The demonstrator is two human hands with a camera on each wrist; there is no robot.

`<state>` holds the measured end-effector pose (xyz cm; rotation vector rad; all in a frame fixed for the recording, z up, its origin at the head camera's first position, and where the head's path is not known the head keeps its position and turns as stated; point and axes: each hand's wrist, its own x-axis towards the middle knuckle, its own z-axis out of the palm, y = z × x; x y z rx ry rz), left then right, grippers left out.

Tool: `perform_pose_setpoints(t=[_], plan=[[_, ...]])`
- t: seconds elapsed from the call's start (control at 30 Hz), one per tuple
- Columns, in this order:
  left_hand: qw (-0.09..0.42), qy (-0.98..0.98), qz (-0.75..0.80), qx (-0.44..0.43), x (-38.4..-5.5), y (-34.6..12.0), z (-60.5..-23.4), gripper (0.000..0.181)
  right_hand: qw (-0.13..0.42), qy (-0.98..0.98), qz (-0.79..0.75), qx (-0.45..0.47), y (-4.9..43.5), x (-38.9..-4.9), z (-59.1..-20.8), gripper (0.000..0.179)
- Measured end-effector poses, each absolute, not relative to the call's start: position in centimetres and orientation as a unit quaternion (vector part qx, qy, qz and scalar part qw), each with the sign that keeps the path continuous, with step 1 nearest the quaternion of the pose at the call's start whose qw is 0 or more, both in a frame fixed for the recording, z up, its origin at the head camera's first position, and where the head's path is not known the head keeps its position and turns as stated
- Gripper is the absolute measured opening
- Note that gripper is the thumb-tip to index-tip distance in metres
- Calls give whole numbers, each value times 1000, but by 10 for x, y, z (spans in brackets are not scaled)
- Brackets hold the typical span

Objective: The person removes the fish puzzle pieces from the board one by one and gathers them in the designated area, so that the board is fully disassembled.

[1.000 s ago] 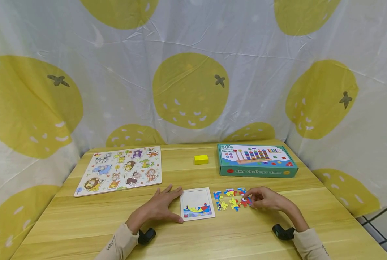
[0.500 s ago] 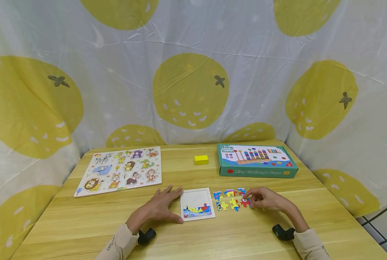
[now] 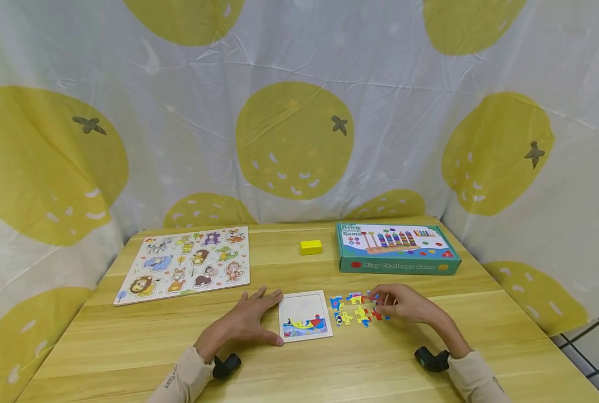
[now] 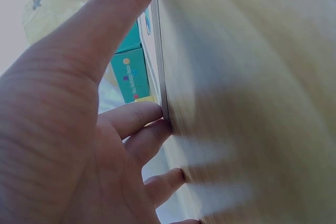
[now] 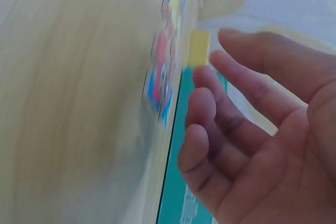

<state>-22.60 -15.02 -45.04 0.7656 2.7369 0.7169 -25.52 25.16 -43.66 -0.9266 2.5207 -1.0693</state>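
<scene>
My left hand lies on the table with fingers spread, its thumb and fingertips along the left edge of a square puzzle tray. Joined pieces showing a yellow and red picture fill the tray's lower part; above them the white base is bare. Several loose jigsaw pieces lie in two rows just right of the tray. Over the right end of these rows hovers my right hand, fingers loosely bent. In the right wrist view its fingers hold nothing, apart from a red and blue jigsaw piece.
An animal puzzle board lies at the back left. A yellow block sits at the back middle, and a green Ring Challenge Game box at the back right. A lemon-print curtain hangs behind the table.
My right hand has lifted from the red piece at the lower right and shifted slightly up and left, over the upper-row piece. The left hand and tray stay put.
</scene>
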Motion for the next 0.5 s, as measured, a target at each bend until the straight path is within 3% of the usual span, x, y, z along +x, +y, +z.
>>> perform_pose_setpoints(t=[0.5], plan=[[104, 930, 242, 259, -225, -150, -450, 100, 106, 853, -349, -373, 164, -255, -433, 47]])
